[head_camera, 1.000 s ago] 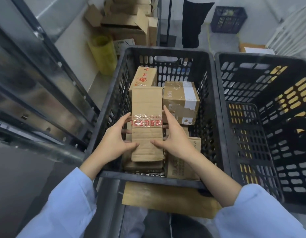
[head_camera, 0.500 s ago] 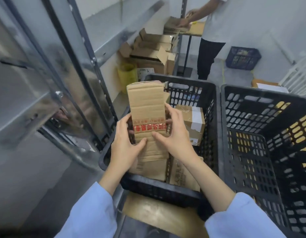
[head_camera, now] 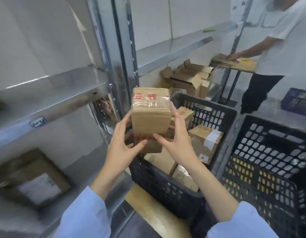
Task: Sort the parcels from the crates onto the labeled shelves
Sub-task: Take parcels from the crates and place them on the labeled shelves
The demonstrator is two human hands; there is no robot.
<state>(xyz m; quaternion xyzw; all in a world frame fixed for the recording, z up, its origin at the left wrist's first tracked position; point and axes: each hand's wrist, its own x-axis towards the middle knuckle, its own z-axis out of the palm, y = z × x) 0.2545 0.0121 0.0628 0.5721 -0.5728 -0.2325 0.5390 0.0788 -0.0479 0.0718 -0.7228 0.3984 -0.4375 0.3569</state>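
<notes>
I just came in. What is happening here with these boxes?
A person in light blue sleeves holds a tall cardboard parcel upright, gripping it with the left hand and the right hand. The parcel is in the air above the near corner of a black crate, close to a metal shelf that carries a small label. Other parcels lie in the crate. A second person stands in the background.

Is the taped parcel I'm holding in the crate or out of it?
Out: left hand and right hand hold the taped parcel above the crate rim.
</notes>
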